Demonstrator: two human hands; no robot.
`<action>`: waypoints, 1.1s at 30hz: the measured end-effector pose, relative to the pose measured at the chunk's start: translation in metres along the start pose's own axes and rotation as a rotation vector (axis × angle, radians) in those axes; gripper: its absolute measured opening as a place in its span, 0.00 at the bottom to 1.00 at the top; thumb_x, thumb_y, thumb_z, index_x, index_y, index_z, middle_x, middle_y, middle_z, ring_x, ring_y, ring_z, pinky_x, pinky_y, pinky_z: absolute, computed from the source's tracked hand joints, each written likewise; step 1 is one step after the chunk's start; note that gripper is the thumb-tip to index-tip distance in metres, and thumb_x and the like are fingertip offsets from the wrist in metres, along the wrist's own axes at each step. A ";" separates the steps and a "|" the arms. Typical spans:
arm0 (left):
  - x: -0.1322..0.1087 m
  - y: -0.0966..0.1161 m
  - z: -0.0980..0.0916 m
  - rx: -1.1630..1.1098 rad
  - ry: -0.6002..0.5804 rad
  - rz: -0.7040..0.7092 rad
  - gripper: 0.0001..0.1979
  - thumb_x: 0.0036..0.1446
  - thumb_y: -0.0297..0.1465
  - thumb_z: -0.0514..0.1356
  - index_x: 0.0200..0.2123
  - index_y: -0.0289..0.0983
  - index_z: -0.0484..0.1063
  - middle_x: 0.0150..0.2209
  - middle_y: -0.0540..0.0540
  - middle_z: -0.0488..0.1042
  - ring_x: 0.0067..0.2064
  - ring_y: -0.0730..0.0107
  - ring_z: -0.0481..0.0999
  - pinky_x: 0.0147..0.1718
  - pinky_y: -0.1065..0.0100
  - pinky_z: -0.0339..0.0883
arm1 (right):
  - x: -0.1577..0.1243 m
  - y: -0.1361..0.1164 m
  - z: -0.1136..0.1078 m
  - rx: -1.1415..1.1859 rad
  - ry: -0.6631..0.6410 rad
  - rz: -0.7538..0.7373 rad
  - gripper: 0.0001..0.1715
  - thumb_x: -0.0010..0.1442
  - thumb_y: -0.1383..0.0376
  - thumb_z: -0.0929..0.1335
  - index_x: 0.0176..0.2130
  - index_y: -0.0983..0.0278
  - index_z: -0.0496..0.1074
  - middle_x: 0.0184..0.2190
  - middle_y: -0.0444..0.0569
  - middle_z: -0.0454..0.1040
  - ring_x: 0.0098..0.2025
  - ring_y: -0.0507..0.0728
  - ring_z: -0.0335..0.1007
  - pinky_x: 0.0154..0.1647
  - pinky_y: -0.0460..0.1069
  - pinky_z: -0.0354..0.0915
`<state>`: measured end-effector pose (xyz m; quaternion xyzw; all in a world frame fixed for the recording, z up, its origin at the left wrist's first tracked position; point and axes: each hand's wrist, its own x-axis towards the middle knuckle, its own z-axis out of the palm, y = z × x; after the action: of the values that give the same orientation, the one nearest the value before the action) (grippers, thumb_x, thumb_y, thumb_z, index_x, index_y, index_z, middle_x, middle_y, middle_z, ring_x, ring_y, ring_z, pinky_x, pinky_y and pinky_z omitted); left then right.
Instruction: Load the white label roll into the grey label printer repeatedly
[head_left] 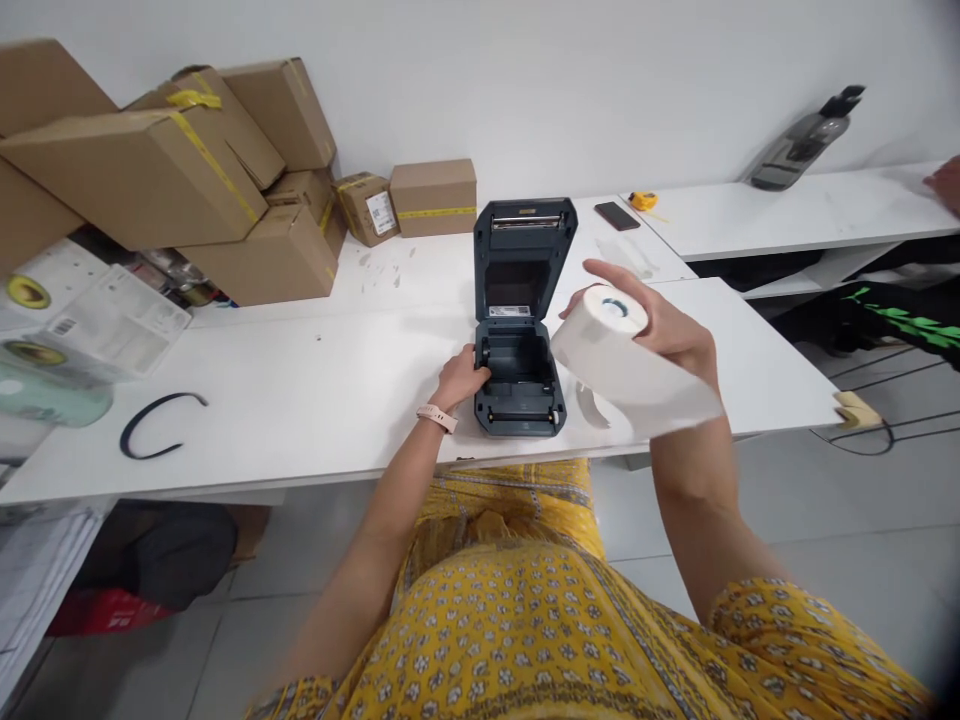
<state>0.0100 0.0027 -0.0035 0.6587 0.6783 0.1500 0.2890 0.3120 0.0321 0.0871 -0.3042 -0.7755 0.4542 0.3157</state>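
Observation:
A dark label printer (pixel 517 365) stands on the white table with its lid (pixel 523 260) raised, so the hollow roll bay inside shows. My left hand (pixel 461 378) grips the printer's left side, its thumb over the inner edge. Off to the right, my right hand (pixel 667 325) holds a roll of white labels (pixel 604 325) in the air, tilted so the core hole faces up. A loose strip (pixel 675 395) trails from the roll across my right wrist. Below the roll, a curled piece of white paper (pixel 592 405) lies by the printer.
Cardboard boxes (pixel 202 180) are piled at the back left, with a small box (pixel 433 198) near the wall. A black band (pixel 142 425) lies at left. A phone (pixel 616 216), a yellow tape measure (pixel 643 201) and a bottle (pixel 806 140) are at the back right. Another person's hand (pixel 945 185) shows far right.

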 end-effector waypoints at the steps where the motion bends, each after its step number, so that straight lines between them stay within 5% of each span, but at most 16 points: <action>1: 0.000 0.000 0.000 -0.010 0.000 -0.004 0.26 0.58 0.31 0.57 0.60 0.36 0.66 0.44 0.38 0.80 0.47 0.51 0.79 0.39 0.61 0.67 | -0.009 -0.001 -0.003 0.018 0.048 0.037 0.68 0.40 0.44 0.80 0.71 0.51 0.53 0.58 0.51 0.74 0.57 0.68 0.75 0.55 0.61 0.73; 5: -0.001 0.001 0.000 -0.046 0.001 -0.008 0.27 0.58 0.31 0.57 0.61 0.36 0.65 0.43 0.39 0.79 0.46 0.51 0.79 0.38 0.61 0.66 | -0.019 0.010 -0.013 -0.109 0.142 0.127 0.51 0.37 0.53 0.81 0.59 0.55 0.69 0.54 0.51 0.77 0.53 0.67 0.75 0.54 0.60 0.72; 9: -0.003 0.002 -0.001 -0.047 0.004 -0.011 0.26 0.58 0.31 0.56 0.60 0.36 0.66 0.41 0.40 0.79 0.44 0.53 0.79 0.39 0.62 0.67 | -0.002 0.035 -0.021 -0.168 0.165 0.179 0.43 0.39 0.58 0.78 0.55 0.59 0.70 0.52 0.51 0.76 0.53 0.67 0.73 0.55 0.60 0.70; 21: 0.001 -0.001 0.001 -0.056 0.013 -0.015 0.27 0.58 0.31 0.56 0.61 0.36 0.66 0.39 0.42 0.79 0.42 0.55 0.79 0.36 0.63 0.65 | 0.039 0.098 -0.010 -0.510 0.094 0.385 0.43 0.44 0.66 0.75 0.59 0.67 0.65 0.57 0.59 0.73 0.56 0.69 0.71 0.59 0.61 0.68; 25: 0.000 0.000 0.001 -0.056 0.004 -0.016 0.27 0.58 0.31 0.56 0.61 0.36 0.66 0.38 0.42 0.78 0.41 0.55 0.78 0.35 0.63 0.65 | 0.040 0.118 0.001 -0.476 0.121 0.398 0.44 0.44 0.66 0.75 0.59 0.71 0.65 0.54 0.60 0.75 0.53 0.67 0.73 0.56 0.60 0.70; 29: 0.000 0.000 0.001 -0.045 0.014 -0.015 0.27 0.57 0.31 0.56 0.61 0.36 0.66 0.38 0.43 0.78 0.41 0.56 0.78 0.35 0.64 0.65 | 0.022 0.122 -0.007 -0.287 0.167 0.389 0.49 0.47 0.59 0.77 0.65 0.64 0.63 0.62 0.60 0.72 0.60 0.67 0.71 0.61 0.62 0.69; 33: -0.002 0.001 0.000 -0.049 0.015 -0.016 0.27 0.57 0.31 0.56 0.61 0.37 0.66 0.37 0.43 0.78 0.41 0.55 0.78 0.37 0.63 0.66 | -0.021 0.122 -0.029 0.066 0.396 0.353 0.43 0.50 0.53 0.77 0.62 0.60 0.69 0.63 0.60 0.72 0.64 0.65 0.71 0.67 0.65 0.63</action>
<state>0.0108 0.0012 -0.0032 0.6448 0.6818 0.1694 0.3011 0.3699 0.0801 -0.0156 -0.5070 -0.6184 0.4590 0.3869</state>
